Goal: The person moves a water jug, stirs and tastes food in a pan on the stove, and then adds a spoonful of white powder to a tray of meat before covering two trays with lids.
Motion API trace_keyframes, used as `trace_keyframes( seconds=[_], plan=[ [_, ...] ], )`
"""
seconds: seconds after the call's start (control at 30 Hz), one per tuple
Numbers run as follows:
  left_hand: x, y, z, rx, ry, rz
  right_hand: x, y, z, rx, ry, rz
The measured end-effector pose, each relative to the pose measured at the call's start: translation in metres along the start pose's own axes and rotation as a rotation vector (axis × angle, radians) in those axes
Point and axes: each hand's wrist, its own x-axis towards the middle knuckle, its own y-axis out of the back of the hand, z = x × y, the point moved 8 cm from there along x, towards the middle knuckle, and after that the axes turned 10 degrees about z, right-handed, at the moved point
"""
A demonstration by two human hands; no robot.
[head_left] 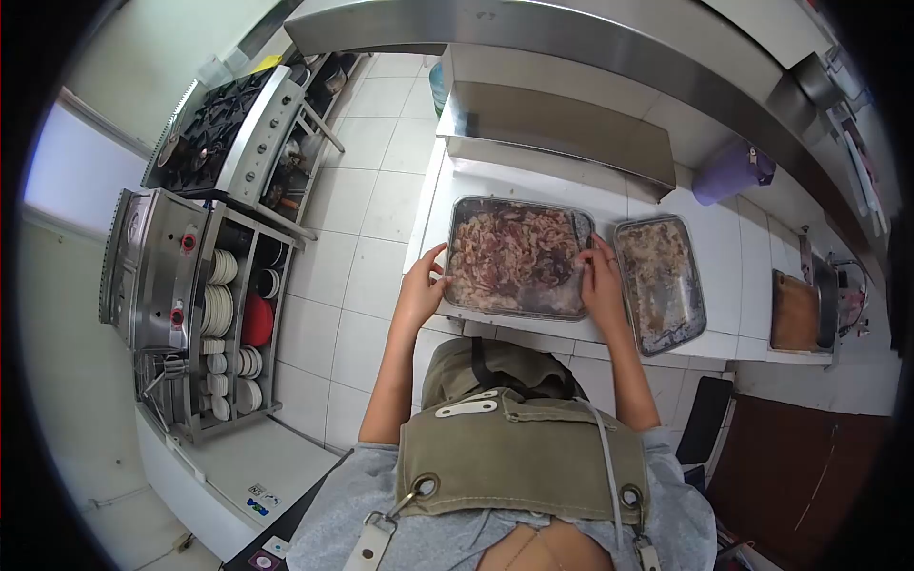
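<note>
A rectangular tray filled with sliced reddish-brown meat sits on the white counter in front of me. My left hand is at its left side, fingers curled against the rim. On the opposite side, my right hand grips the right rim, with its fingertips over the edge. Just right of that hand lies a second rectangular tray or lid, shiny and smeared with pale and brown patches, slightly turned and close to the counter's front edge.
A steel shelf stands along the back of the counter, with a purple container to its right. Further right, a brown board lies by the sink. Across the floor at left are a gas stove and a rack of stacked plates.
</note>
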Motion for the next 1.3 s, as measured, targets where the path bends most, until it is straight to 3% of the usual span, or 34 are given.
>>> trace_keyframes(
  seconds=[0.07, 0.1, 0.17, 0.27, 0.33, 0.5, 0.57, 0.63, 0.73, 0.93, 1.0, 1.03, 1.1, 1.13, 1.3],
  plan=[
    [-0.004, -0.003, -0.003, -0.014, 0.009, 0.017, -0.013, 0.003, 0.003, -0.145, 0.033, 0.213],
    [-0.007, -0.007, -0.008, -0.013, 0.008, 0.015, -0.016, 0.002, 0.0, -0.146, 0.031, 0.214],
    [-0.013, -0.009, -0.005, 0.136, -0.17, 0.166, -0.021, 0.004, 0.013, -0.074, -0.203, 0.264],
    [-0.032, -0.015, 0.009, 0.17, -0.21, 0.24, -0.028, 0.0, 0.02, 0.038, -0.381, 0.281],
    [-0.036, -0.014, 0.011, 0.143, -0.255, 0.344, -0.03, 0.0, 0.023, 0.019, -0.408, 0.284],
    [-0.037, -0.013, 0.014, 0.122, -0.299, 0.383, -0.033, 0.0, 0.025, 0.004, -0.434, 0.286],
    [-0.036, -0.011, 0.014, 0.115, -0.343, 0.399, -0.037, -0.007, 0.034, -0.072, -0.588, 0.171],
    [-0.033, -0.009, 0.019, 0.113, -0.401, 0.438, -0.036, -0.007, 0.037, -0.12, -0.561, 0.176],
    [-0.019, -0.007, -0.003, -0.147, -0.126, 0.366, -0.037, -0.013, 0.046, -0.158, -0.513, 0.223],
    [-0.012, -0.025, -0.032, -0.466, 0.046, 0.172, -0.045, -0.016, 0.035, -0.03, -0.555, 0.35],
    [-0.012, -0.028, -0.031, -0.58, 0.148, 0.111, -0.048, -0.015, 0.025, -0.053, -0.438, 0.447],
    [-0.012, -0.027, -0.031, -0.583, 0.151, 0.109, -0.049, -0.015, 0.013, -0.057, -0.438, 0.445],
    [-0.01, -0.028, -0.027, -0.584, 0.128, 0.07, -0.042, -0.018, -0.042, -0.408, -0.109, 0.352],
    [-0.009, -0.028, -0.026, -0.615, 0.088, 0.07, -0.041, -0.028, -0.049, -0.487, -0.16, 0.244],
    [-0.006, -0.027, -0.024, -0.535, 0.047, 0.058, -0.033, -0.066, -0.058, -0.498, -0.209, 0.125]
  ],
)
